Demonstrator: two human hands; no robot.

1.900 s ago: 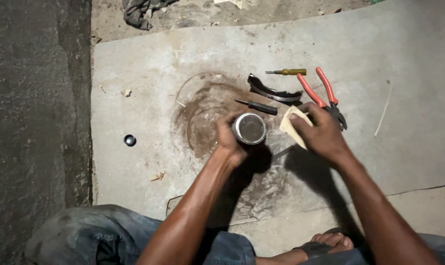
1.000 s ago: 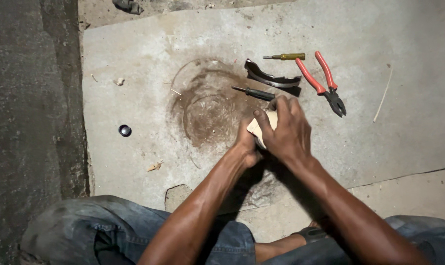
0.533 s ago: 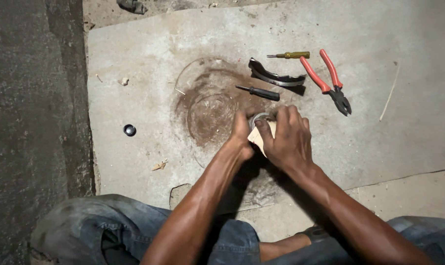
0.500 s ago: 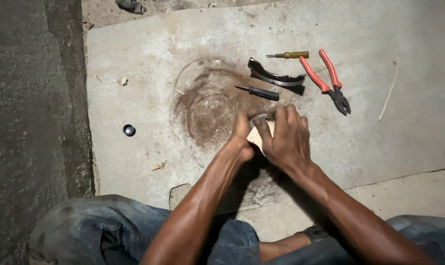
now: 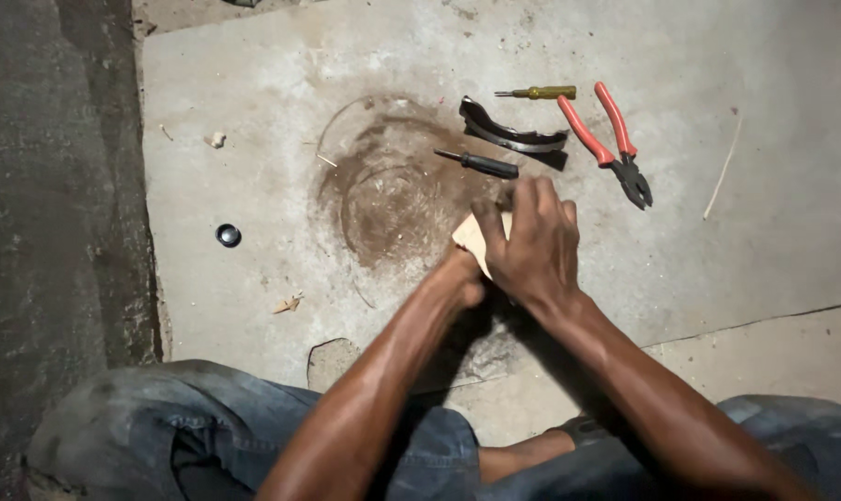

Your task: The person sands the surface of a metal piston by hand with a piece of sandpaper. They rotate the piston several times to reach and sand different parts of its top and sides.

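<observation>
Hands have closed together: the right hand now covers the metal cylinder, pressing tan sandpaper over it, while the left hand grips underneath, hidden.

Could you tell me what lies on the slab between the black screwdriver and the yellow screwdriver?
In the head view, a curved dark metal piece lies between the black screwdriver and the yellow screwdriver.

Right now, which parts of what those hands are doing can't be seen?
Head view:
- Left hand: mostly covered by the right hand; its grip cannot be told.
- Tan sheet: only a corner shows past the fingers.
- Anything gripped beneath: hidden by both hands.
- Small dark round thing: too small to identify.
</observation>
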